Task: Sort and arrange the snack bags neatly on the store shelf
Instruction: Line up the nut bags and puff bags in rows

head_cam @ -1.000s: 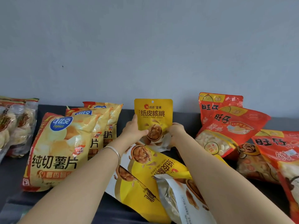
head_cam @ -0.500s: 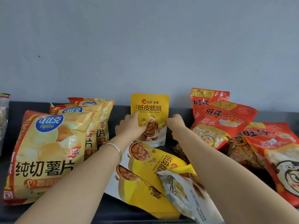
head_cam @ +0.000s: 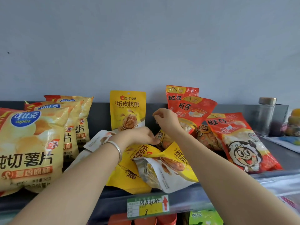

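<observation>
Head view, shelf [head_cam: 287, 159] stock as I read it.
1. Upright walnut bag [head_cam: 128, 108]: stands at the back, just behind my left grip [head_cam: 138, 137].
2. Fallen walnut bags [head_cam: 142, 161]: under the left grip; I cannot tell whether it pinches them.
3. Right grip [head_cam: 167, 120]: fingers curled, holding nothing, raised beside the red bags [head_cam: 196, 111].
4. Chip bags [head_cam: 30, 143]: far left, upright.
</observation>
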### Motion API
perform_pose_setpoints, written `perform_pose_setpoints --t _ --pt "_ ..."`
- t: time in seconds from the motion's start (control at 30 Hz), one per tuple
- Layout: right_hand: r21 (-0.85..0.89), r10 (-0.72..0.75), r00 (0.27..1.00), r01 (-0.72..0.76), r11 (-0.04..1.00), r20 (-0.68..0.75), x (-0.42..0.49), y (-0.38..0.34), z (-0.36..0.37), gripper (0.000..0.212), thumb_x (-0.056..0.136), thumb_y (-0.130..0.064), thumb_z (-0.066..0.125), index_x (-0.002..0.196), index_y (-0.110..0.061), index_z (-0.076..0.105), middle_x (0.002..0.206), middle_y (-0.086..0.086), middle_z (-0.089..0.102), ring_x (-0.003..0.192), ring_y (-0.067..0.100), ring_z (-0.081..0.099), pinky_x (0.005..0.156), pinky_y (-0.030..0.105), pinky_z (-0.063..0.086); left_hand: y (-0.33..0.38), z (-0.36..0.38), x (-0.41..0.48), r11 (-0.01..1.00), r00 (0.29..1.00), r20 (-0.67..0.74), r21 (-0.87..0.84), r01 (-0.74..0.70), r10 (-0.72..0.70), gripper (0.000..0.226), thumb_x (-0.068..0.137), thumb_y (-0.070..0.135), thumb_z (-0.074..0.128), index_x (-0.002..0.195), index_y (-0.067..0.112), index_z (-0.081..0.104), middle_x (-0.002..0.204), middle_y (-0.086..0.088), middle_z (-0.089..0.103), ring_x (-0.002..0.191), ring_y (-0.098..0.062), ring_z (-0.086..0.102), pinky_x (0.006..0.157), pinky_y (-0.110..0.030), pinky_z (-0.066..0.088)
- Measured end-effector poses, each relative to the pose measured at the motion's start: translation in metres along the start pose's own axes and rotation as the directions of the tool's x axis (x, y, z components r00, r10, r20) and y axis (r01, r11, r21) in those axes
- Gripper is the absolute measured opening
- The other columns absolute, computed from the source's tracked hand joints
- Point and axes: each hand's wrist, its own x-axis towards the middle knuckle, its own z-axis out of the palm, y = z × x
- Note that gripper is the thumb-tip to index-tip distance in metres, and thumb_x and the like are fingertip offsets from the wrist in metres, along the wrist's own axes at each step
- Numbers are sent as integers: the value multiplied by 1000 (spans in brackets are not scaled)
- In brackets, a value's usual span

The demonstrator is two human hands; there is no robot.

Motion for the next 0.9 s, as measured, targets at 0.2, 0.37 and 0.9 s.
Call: perform_pose_setpoints --t 0.2,0.37,0.9 --pt "-90 -17 998 23 996 65 -22 20 -33 22 97 -12 49 102 -15 69 103 6 69 93 22 64 83 42 56 28 30 8 992 990 88 80 102 -109 34 93 42 53 75 13 58 76 -7 55 70 -20 53 68 -26 39" --pt "-198 -59 986 90 976 156 -38 32 -43 23 95 -11 50 106 -12 70 109 5 67 96 20 62 81 34 55 37 47 11 984 986 53 93 154 -159 41 93 34 56 114 0 62 108 -14 65 103 -29 61 82 -32 46" --pt "-183 125 989 -109 977 79 -23 -1 -77 40 92 -35 55 131 -24 53 111 0 61 99 25 63 83 42 54 -9 -23 -26 789 794 -551 -594 -158 -256 14 95 7 54 107 12 58 104 -5 57 99 -18 49 84 -26 39"
